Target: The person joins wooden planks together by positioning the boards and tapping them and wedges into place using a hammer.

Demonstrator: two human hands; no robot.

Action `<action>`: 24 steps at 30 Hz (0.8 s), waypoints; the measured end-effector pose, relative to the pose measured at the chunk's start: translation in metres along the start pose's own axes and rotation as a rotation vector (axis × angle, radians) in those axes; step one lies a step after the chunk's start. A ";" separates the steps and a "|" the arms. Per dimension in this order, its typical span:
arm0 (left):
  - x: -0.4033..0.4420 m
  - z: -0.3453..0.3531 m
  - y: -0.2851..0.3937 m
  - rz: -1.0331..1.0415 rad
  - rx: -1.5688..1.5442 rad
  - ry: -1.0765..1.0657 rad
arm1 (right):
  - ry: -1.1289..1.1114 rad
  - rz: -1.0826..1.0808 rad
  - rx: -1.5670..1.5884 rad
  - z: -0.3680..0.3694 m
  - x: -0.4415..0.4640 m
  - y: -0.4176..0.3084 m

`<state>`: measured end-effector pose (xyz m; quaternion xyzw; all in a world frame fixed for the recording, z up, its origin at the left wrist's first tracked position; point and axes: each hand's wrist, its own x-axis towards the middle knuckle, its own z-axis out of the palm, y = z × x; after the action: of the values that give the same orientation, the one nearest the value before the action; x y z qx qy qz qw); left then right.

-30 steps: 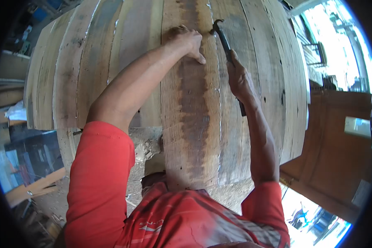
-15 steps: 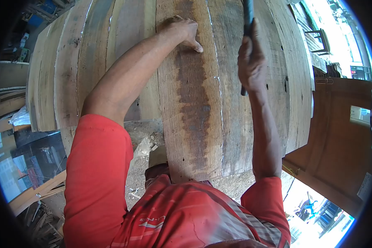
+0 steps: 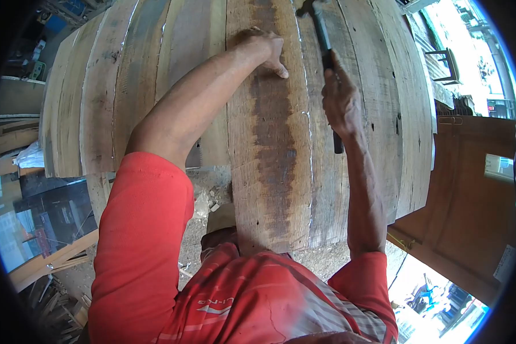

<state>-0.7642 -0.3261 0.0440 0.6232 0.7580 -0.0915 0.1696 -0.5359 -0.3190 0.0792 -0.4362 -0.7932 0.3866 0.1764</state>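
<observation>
My right hand (image 3: 342, 97) is wrapped round the dark grip of a hammer (image 3: 322, 34). The hammer's head is near the top edge of the view, over the planks. My left hand (image 3: 266, 50) rests on a wide plank (image 3: 269, 189) with a dark brown stain down its middle. Its thumb is stretched out on the wood, and the other fingers are partly hidden behind the hand. A pale, whitish line runs along the seam (image 3: 310, 149) right of the stained plank. This plank reaches closer to my body than its neighbours on the left.
More planks (image 3: 183, 51) lie side by side across the panel. To the right stands a brown wooden panel (image 3: 458, 189), with a dark stool (image 3: 441, 63) beyond. Scrap wood (image 3: 57, 312) is piled at the lower left, and debris lies on the floor (image 3: 212, 192).
The hammer has swung down and leftward, so its head now shows at the top. My left hand stays on the plank, while the whole view has shifted slightly.
</observation>
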 end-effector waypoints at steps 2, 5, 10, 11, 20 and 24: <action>0.000 0.000 0.000 -0.010 -0.021 -0.033 | 0.097 -0.168 0.016 0.007 -0.001 0.009; -0.007 -0.004 0.001 -0.012 -0.043 -0.021 | 0.000 -0.218 -0.102 0.026 0.014 0.078; 0.003 0.007 -0.005 0.018 -0.052 0.045 | -0.006 -0.176 -0.143 0.020 0.014 0.044; 0.000 -0.001 -0.005 0.031 -0.051 -0.024 | 0.018 -0.203 -0.156 0.022 0.012 0.052; 0.006 0.009 -0.004 0.015 -0.063 0.009 | -0.031 0.028 -0.112 0.007 0.004 0.007; 0.008 0.007 -0.006 0.011 -0.062 -0.030 | 0.142 -0.168 0.001 0.002 -0.004 -0.008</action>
<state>-0.7699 -0.3229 0.0340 0.6205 0.7543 -0.0764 0.2004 -0.5398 -0.3258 0.0840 -0.3942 -0.8122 0.3390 0.2644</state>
